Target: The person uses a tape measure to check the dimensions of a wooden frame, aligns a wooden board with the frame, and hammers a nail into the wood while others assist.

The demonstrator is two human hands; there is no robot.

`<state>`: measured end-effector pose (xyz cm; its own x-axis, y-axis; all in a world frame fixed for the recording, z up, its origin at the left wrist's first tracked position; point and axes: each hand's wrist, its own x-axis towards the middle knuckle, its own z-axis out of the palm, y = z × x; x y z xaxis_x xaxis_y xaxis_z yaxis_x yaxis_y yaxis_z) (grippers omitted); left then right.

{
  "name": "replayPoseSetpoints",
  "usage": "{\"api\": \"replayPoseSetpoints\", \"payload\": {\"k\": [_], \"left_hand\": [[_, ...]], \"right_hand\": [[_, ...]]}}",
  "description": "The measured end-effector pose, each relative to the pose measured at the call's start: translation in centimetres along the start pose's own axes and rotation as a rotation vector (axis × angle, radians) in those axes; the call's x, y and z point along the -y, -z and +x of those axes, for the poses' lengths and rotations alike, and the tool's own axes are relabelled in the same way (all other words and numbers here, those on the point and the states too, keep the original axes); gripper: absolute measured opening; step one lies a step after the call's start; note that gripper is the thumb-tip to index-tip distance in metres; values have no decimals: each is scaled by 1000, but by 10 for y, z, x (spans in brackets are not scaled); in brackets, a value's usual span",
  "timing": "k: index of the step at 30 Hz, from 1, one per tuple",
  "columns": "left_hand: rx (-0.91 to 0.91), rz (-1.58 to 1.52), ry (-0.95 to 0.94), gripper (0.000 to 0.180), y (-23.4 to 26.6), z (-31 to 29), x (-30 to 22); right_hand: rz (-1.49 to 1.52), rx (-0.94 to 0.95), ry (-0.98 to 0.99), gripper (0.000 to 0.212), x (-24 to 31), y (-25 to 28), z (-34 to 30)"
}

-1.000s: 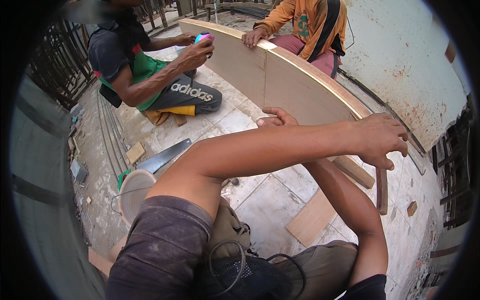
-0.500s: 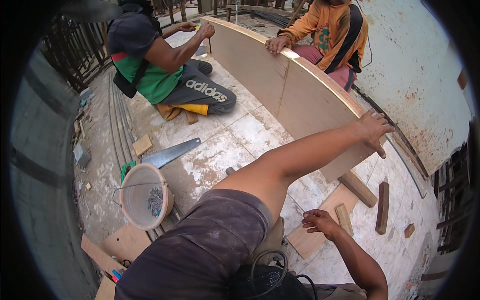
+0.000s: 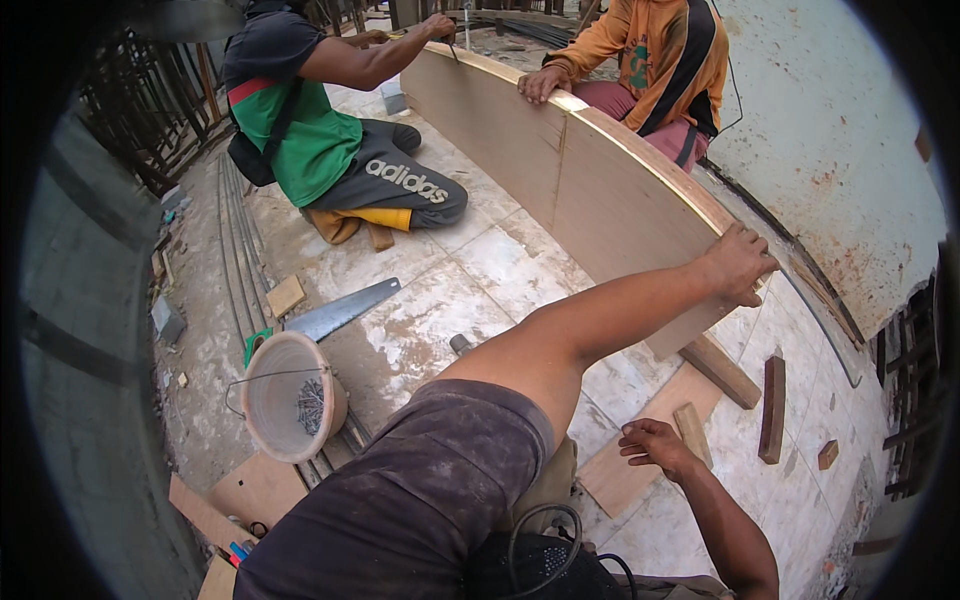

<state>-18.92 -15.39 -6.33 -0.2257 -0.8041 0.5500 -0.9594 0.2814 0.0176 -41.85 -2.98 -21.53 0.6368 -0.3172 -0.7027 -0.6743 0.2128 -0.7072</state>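
Note:
A long plywood panel (image 3: 630, 215) stands on edge, with a curved strip of wood (image 3: 690, 190) along its top. My left hand (image 3: 738, 265) grips the near end of this panel, its fingers wrapped over the top corner. Lower down, my right hand (image 3: 655, 447) hangs above the floor, holding nothing, its fingers loosely bent and apart. Close to it are a short wood block (image 3: 692, 432) and a flat plywood offcut (image 3: 610, 475). A thicker wood block (image 3: 720, 370) lies by the panel's lower near corner.
At left are a bucket of nails (image 3: 262, 420) and a handsaw (image 3: 345, 308). A kneeling co-worker (image 3: 300, 150) works at the panel's far end; another co-worker (image 3: 650, 70) holds its top edge. Wood pieces (image 3: 772, 410) lie on the tiles at right.
My left hand's fingers have closed more tightly round the panel's end. My right hand has shifted slightly right. The kneeling co-worker's hands have moved up and right along the panel's top.

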Motion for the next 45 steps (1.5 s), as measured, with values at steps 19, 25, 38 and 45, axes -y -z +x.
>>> {"api": "replayPoseSetpoints", "payload": {"k": [19,25,38,45], "left_hand": [[-173,16,-42,58,-2,-9,2],[-101,5,-37,59,5,-9,-4],[-261,-168,-278,59,19,-12,-60],[-567,-749,-652,40,77,-4,-219]], "right_hand": [[-30,-16,7,42,5,0,-1],[-40,-12,13,41,5,-1,-1],[-86,-177,188,54,10,19,12],[154,-507,835,72,153,44,-19]]}}
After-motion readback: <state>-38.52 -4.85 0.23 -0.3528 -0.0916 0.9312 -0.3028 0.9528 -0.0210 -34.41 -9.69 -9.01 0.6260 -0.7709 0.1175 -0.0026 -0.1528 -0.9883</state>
